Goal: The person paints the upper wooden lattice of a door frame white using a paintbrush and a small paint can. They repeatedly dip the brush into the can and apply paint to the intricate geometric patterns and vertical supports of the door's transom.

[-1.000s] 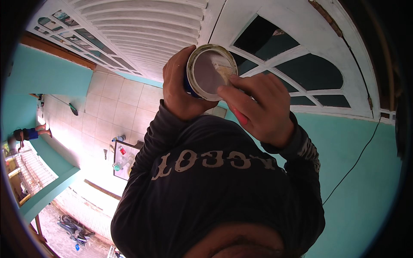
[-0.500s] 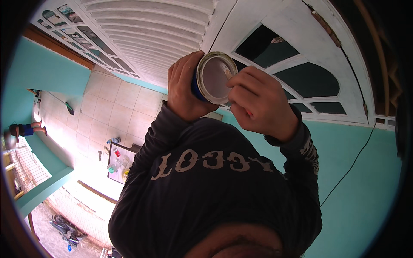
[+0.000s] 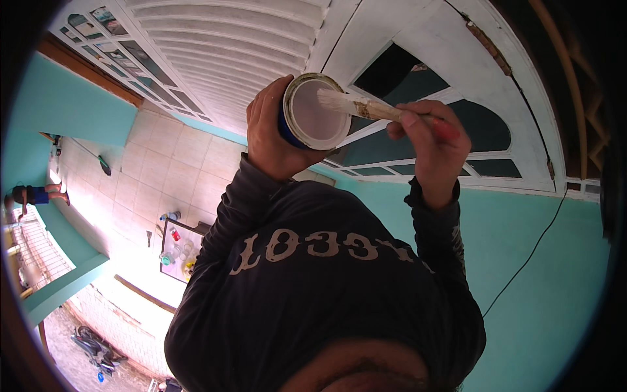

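Note:
My left hand (image 3: 271, 134) is wrapped round the side of a blue paint can (image 3: 285, 128), tilted so its open mouth faces me. Whitish paint (image 3: 313, 117) shows inside, and the rim is crusted with dried paint. In my right hand (image 3: 431, 144), closed between thumb and fingers, is a paintbrush (image 3: 372, 110) with a red handle end and a paint-smeared ferrule. Its white-coated bristles lie over the can's mouth; whether they touch the rim, I cannot tell.
Close ahead stand white louvred shutters (image 3: 228, 39) and a white panelled door (image 3: 366, 39) with dark glass panes. A low table (image 3: 171, 268) with bottles and containers is at left. Farther left are another person (image 3: 39, 195) and a broom (image 3: 104, 164); a motorbike (image 3: 95, 349) stands lower left.
The paintbrush has come up out of the can, and its bristles now show over the mouth. My right hand has moved right and turned; the can has shifted slightly left.

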Action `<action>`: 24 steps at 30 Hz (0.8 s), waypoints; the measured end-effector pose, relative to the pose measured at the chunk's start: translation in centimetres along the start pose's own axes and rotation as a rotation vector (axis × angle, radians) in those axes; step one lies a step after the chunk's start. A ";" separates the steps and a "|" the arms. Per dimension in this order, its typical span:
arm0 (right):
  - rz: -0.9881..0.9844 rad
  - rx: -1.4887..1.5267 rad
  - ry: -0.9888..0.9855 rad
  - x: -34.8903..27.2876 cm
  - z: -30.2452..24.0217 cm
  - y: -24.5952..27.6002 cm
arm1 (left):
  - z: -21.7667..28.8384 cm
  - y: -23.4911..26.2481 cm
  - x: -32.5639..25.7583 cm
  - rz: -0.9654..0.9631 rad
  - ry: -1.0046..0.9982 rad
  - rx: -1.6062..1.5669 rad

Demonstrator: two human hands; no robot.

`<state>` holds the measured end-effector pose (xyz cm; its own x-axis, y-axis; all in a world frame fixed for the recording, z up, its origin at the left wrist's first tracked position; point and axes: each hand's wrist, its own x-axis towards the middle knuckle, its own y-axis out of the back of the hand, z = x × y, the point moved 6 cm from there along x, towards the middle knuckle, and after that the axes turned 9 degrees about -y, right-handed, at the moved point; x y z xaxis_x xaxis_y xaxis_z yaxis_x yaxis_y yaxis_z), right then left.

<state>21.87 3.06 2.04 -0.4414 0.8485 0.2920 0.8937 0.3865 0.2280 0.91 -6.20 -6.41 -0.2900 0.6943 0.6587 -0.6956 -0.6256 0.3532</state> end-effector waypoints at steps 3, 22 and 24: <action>0.210 0.445 -0.311 -1.1 4.7 1.0 | 0.1 -0.2 0.0 -0.014 0.030 -0.043; 0.157 0.568 -0.371 -1.8 1.1 3.3 | 3.6 -1.4 5.6 -0.068 -0.039 -0.387; 0.184 0.636 -0.269 -0.6 -0.3 4.2 | 3.9 -1.1 6.6 -0.044 -0.045 -0.409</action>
<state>25.92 4.06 3.09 -0.3170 0.9483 0.0157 0.8619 0.2950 -0.4125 2.37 -2.36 0.13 -0.2310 0.6954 0.6805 -0.9133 -0.3961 0.0947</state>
